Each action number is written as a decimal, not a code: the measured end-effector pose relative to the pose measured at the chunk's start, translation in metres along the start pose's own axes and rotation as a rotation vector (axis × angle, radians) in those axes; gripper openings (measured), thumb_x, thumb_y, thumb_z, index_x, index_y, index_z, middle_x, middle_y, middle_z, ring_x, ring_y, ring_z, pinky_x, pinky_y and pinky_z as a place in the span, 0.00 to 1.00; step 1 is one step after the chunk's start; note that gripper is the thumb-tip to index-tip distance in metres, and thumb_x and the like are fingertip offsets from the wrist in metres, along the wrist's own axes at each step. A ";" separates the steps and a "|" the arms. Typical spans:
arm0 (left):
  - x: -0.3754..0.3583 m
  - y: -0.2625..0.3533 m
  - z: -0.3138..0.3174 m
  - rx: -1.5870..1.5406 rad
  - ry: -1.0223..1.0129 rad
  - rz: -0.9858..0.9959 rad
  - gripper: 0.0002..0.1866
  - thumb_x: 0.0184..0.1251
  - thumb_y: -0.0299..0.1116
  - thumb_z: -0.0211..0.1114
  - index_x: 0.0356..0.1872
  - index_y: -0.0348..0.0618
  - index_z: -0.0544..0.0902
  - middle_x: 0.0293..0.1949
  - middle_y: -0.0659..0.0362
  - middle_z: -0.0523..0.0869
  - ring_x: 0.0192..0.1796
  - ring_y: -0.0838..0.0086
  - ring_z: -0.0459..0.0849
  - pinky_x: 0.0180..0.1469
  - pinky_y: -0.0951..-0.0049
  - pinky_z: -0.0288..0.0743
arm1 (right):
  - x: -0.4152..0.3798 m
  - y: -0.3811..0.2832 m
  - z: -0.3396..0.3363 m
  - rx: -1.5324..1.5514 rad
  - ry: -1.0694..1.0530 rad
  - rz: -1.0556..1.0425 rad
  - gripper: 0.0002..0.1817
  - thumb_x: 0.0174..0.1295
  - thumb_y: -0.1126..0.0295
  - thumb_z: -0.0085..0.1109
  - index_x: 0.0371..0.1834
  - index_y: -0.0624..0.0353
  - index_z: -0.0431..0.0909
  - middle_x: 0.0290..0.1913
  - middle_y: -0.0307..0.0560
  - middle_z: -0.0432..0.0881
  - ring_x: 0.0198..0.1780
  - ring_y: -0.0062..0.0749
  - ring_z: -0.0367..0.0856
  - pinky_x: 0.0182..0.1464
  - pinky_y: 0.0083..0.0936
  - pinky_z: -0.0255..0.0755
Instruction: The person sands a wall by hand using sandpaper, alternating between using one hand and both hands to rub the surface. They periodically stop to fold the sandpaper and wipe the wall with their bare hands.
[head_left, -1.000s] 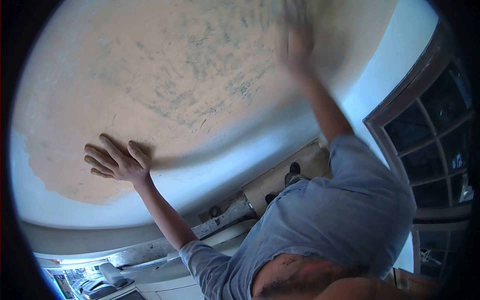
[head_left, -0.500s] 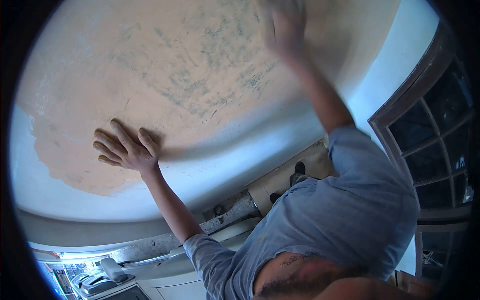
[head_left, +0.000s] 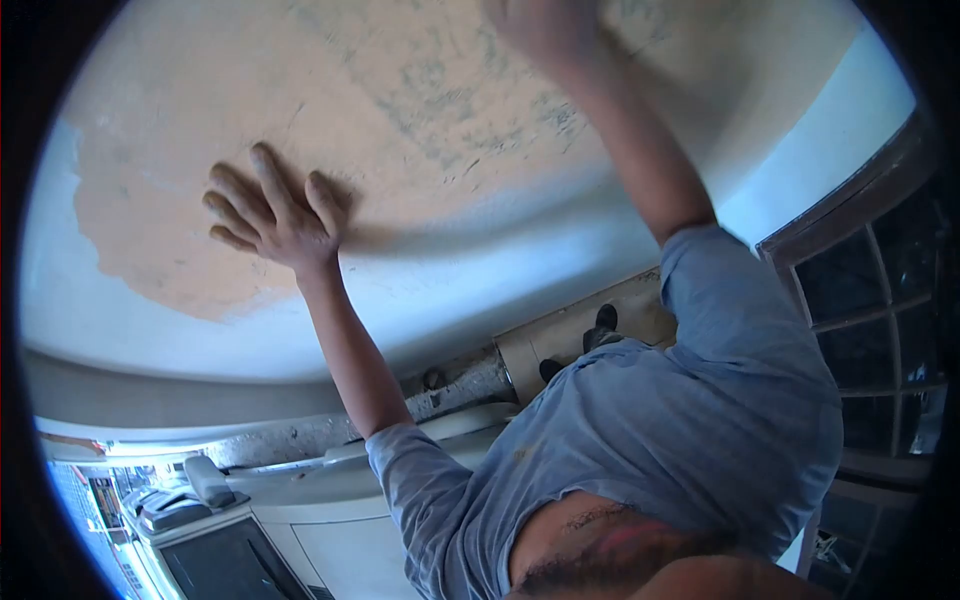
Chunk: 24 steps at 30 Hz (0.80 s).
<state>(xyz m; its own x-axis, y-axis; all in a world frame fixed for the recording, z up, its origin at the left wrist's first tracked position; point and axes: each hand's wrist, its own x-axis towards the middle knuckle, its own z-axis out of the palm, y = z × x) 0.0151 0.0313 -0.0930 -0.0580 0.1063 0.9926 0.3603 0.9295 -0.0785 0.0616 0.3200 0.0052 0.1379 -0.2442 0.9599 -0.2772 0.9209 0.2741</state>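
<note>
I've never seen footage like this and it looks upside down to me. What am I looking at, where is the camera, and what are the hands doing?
The camera sits on a person's head with a very wide lens, so the edges bend and the person's own body in a blue shirt fills the lower right. Both bare hands reach to a wall with a large peach patch over pale blue paint. The left hand lies flat on the wall, fingers spread, holding nothing. The right hand is at the top edge, blurred, so I cannot tell what it holds. A dark window is at the right, and a grey machine sits lower left.
</note>
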 end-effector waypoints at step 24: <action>-0.002 -0.004 -0.003 0.017 -0.005 -0.007 0.30 0.73 0.55 0.41 0.64 0.50 0.76 0.71 0.42 0.63 0.77 0.51 0.50 0.75 0.52 0.24 | -0.138 -0.114 0.011 0.106 -0.289 -0.147 0.16 0.58 0.65 0.62 0.51 0.42 0.83 0.58 0.27 0.81 0.60 0.21 0.75 0.68 0.37 0.58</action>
<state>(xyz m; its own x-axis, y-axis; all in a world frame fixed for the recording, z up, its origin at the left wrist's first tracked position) 0.0165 0.0268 -0.0943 -0.0646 0.1016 0.9927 0.3438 0.9362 -0.0734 0.0640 0.2456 -0.1578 -0.0870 -0.4617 0.8828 -0.3734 0.8366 0.4007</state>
